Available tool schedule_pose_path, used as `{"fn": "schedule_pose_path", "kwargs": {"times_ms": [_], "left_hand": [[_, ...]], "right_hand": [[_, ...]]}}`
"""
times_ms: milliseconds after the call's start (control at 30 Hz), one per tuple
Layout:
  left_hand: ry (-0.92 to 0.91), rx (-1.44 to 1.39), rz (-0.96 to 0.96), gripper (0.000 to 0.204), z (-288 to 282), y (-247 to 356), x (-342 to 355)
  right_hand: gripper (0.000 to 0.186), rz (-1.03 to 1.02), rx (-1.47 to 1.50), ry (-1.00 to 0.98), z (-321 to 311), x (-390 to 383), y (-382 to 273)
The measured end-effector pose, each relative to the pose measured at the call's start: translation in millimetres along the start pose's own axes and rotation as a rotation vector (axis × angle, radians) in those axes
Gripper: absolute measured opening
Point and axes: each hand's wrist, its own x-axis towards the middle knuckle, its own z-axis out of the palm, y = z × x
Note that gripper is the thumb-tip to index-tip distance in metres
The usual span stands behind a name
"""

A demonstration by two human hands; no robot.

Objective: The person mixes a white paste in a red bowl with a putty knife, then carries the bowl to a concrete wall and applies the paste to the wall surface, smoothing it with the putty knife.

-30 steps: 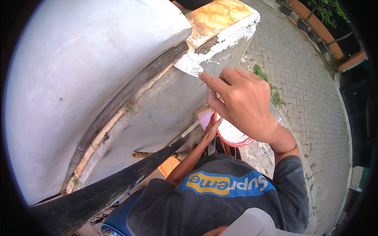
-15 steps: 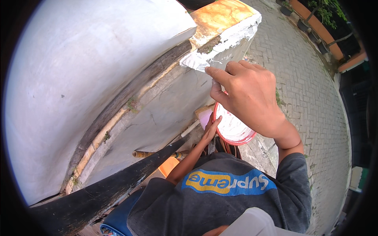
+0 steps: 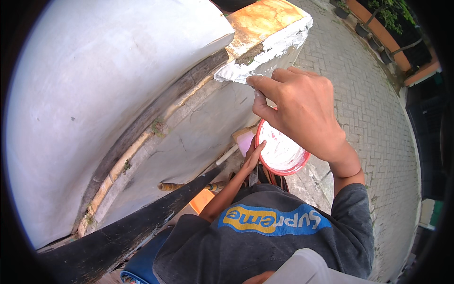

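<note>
My right hand (image 3: pixel 298 113) grips a flat putty knife (image 3: pixel 231 75) covered in white paste, its blade against the white-smeared edge (image 3: pixel 276 45) of the wall corner, just below the rust-stained yellowish top (image 3: pixel 255 21). The fingers are bent; most of the handle is hidden. Lower down, my left hand (image 3: pixel 253 154) is closed on the rim of a red tub (image 3: pixel 281 154) of white paste, its thumb inside the lip. A pink and brown flat piece (image 3: pixel 245 139) lies behind the tub.
A curved whitewashed wall (image 3: pixel 94 94) with a cracked ledge fills the left. A dark beam (image 3: pixel 109 241) crosses the lower left near a bamboo pole (image 3: pixel 168 186) and orange object (image 3: pixel 201 199). Brick paving (image 3: pixel 369 132) runs along the right, with potted plants (image 3: pixel 362 29) by an orange planter wall.
Compared with a second ago, my right hand and the knife have moved slightly up and rightward along the edge; in the last half second they barely shifted. My left hand stays on the tub.
</note>
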Motion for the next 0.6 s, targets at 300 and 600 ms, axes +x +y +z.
{"fn": "schedule_pose_path", "kwargs": {"times_ms": [300,600], "left_hand": [[0.021,-0.046,-0.076,0.082,6,10,-6],[0.014,-0.057,-0.015,0.083,5,-7,1]], "right_hand": [[0.017,-0.036,-0.026,-0.084,6,15,7],[0.018,-0.057,-0.069,-0.168,-12,28,7]]}}
